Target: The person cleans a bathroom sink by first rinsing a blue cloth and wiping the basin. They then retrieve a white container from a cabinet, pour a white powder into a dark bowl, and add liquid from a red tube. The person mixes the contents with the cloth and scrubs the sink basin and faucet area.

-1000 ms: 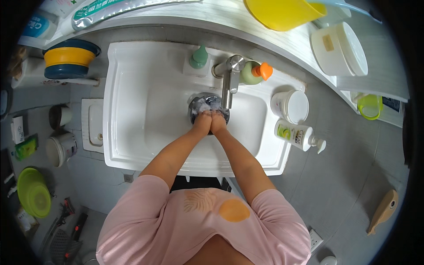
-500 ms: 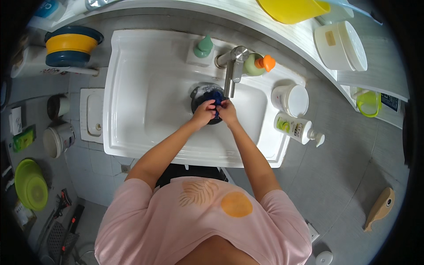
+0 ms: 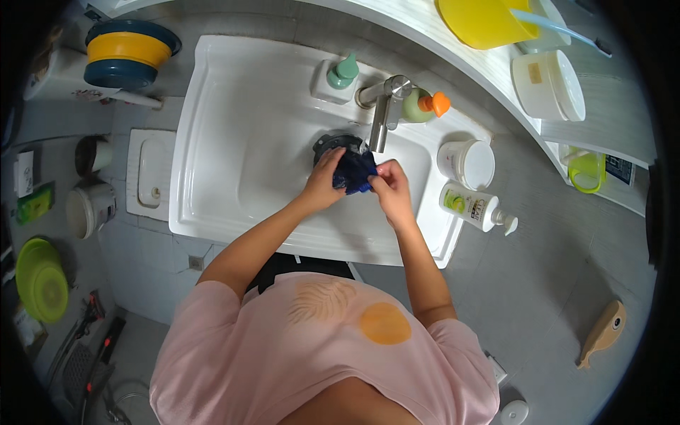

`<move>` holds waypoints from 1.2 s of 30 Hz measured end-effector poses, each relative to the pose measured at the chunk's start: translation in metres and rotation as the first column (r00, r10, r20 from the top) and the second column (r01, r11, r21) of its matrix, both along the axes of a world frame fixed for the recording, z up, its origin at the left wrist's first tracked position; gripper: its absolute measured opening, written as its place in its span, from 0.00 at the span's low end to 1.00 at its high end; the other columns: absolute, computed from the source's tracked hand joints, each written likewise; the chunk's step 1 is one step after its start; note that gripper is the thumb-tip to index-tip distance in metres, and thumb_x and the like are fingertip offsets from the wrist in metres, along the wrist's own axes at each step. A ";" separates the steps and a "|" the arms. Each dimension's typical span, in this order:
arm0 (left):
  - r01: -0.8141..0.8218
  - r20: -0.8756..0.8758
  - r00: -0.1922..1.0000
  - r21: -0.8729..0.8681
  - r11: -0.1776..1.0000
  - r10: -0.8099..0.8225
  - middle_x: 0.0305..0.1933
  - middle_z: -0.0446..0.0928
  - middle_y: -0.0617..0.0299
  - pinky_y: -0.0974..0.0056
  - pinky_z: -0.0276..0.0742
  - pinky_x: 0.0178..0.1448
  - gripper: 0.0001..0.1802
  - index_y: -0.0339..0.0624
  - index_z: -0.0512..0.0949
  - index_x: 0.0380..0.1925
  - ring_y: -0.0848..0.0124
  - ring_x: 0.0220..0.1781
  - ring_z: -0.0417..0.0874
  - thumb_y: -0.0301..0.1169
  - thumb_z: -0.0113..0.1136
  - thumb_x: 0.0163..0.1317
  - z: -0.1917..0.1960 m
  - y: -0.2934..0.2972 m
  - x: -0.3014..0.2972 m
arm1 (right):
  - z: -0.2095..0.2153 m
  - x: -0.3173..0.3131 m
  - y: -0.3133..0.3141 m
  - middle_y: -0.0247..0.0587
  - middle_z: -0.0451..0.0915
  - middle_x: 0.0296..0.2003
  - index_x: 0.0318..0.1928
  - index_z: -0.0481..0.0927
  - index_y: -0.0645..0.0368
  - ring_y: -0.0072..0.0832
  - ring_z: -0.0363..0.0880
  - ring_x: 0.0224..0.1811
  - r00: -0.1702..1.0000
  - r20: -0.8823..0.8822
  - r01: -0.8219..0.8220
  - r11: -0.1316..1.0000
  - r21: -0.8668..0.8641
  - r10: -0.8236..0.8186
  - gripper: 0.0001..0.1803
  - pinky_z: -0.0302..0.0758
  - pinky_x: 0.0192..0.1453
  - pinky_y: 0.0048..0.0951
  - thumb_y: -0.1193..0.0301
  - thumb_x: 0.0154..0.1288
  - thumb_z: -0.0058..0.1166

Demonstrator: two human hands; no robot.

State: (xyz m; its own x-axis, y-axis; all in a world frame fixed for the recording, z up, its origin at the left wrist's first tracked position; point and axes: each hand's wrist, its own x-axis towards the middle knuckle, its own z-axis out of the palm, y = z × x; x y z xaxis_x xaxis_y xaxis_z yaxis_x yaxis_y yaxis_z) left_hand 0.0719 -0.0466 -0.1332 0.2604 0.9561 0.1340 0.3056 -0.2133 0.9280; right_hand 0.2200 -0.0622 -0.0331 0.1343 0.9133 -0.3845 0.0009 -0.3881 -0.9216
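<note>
A wet, dark blue cloth (image 3: 356, 170) is stretched between my two hands over the white sink (image 3: 248, 163), just below the faucet (image 3: 382, 113). My left hand (image 3: 322, 183) grips its left side, the fingers partly behind the fabric. At the cloth's right edge, the thumb and fingers of my right hand (image 3: 392, 188) pinch it. A dark round basin (image 3: 324, 144) sits in the sink beneath, mostly covered by the cloth and my left hand. Something whitish, perhaps water, shows near the spout.
Along the sink's back rim stand a green pump bottle (image 3: 343, 73) and one with an orange top (image 3: 428, 105). A lidded white tub (image 3: 467, 163) and a white pump bottle (image 3: 476, 206) are at the right rim. A shelf (image 3: 418, 35) overhangs the back right.
The cloth has been lifted from the basin and spread out. My right hand has moved right and away from my left, which now holds the cloth's other side.
</note>
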 end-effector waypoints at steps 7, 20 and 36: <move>0.219 0.294 0.946 -0.262 0.940 -0.139 0.44 0.75 0.50 0.60 0.70 0.51 0.22 0.39 0.72 0.39 0.53 0.49 0.76 0.28 0.66 0.42 -0.035 0.011 0.023 | 0.100 0.004 -0.018 0.29 0.68 0.28 0.32 0.64 0.58 0.13 0.64 0.29 0.999 -0.038 -0.017 0.977 0.212 0.026 0.11 0.63 0.33 0.17 0.87 0.52 0.45; 0.310 0.257 0.944 -0.467 0.828 -0.208 0.40 0.74 0.52 0.63 0.70 0.47 0.25 0.34 0.67 0.45 0.60 0.41 0.76 0.26 0.57 0.43 0.017 0.010 0.017 | -0.088 0.014 -0.020 0.46 0.66 0.53 0.58 0.64 0.56 0.37 0.60 0.61 0.913 0.168 -0.366 0.929 -0.061 0.371 0.38 0.61 0.63 0.37 0.73 0.43 0.65; 0.265 0.332 0.874 -0.938 0.225 0.355 0.28 0.74 0.61 0.69 0.72 0.28 0.09 0.38 0.72 0.34 0.74 0.24 0.73 0.33 0.51 0.60 -0.002 0.034 0.010 | -0.124 0.048 -0.005 0.36 0.76 0.34 0.38 0.73 0.61 0.22 0.77 0.33 0.964 -0.246 -0.024 0.883 -0.469 -0.105 0.13 0.77 0.37 0.26 0.70 0.54 0.57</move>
